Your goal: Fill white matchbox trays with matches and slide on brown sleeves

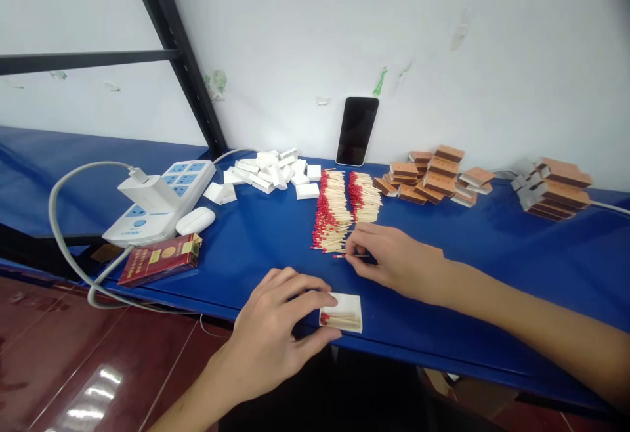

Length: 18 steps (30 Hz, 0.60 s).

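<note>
My left hand (280,324) grips a small white matchbox tray (350,302) near the blue shelf's front edge, thumb and fingers on its left end. Several red-headed matches (342,320) lie along the tray's near side. Above and to the right, my right hand (388,258) pinches a match (339,257), its red head pointing left. Just beyond those fingertips are two piles of loose matches, a larger left pile (335,205) and a smaller right pile (365,199), with heads facing left. An orange-brown piece partly shows behind my right wrist.
White trays (270,172) are heaped at the back. Brown matchbox sleeves (440,172) and another stack (556,189) stand at the right. A phone (357,130) leans on the wall. Leftward are a power strip (189,179), white earbud case (195,221), red packet (162,260) and looping cable (54,209).
</note>
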### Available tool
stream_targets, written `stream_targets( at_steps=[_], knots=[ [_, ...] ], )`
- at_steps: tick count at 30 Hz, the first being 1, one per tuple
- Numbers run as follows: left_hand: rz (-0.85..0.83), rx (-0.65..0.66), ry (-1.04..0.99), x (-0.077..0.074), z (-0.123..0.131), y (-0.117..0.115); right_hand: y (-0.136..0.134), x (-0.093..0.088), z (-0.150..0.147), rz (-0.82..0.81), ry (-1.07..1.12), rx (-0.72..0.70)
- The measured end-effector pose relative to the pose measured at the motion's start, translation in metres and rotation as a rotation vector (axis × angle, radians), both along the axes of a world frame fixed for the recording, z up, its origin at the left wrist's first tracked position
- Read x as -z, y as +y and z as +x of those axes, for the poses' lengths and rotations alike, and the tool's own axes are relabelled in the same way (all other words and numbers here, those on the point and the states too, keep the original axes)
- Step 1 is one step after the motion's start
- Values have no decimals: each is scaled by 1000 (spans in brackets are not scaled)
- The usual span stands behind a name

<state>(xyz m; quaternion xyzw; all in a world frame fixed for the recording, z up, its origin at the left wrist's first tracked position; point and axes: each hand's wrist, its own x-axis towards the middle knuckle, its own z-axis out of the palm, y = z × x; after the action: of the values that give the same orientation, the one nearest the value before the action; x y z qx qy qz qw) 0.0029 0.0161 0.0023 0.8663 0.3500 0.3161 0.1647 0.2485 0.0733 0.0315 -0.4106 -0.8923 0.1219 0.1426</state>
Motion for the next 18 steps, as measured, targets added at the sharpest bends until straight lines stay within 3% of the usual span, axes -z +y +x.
stream_targets(
  at_steps=[9, 18],
  knots=[
    [-2, 10, 23, -2, -1, -1, 8, 4, -11, 20, -8, -43],
    [6, 24, 19, -1, -1, 0, 2, -10, -5, -187, -85, -41]
  ],
)
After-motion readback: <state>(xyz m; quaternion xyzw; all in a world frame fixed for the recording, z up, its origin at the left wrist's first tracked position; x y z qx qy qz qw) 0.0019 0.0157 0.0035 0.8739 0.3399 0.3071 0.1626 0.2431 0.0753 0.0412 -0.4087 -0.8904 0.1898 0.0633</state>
